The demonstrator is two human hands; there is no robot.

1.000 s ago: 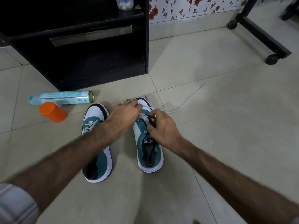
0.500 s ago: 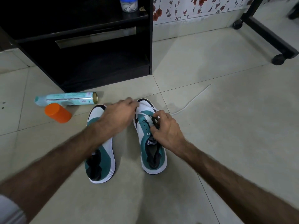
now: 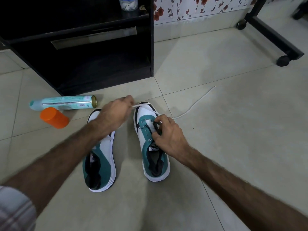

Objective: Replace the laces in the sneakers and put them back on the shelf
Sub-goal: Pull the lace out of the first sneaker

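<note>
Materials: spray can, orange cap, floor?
Spray can: likely metal, its brassy base rim shines; printed teal wrap.
Orange cap: plastic by the look, smooth, soft sheen.
Floor: glazed tiles, probably ceramic; grout lines, soft glare.

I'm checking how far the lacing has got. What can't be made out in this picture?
- Head view: left sneaker's eyelets, covered by the left hand and forearm.
- Right sneaker's right-side eyelets, under the right hand.
- White lace: its path through the eyelets, behind fingers.
- Jar on the shelf, cut by the top edge.
</note>
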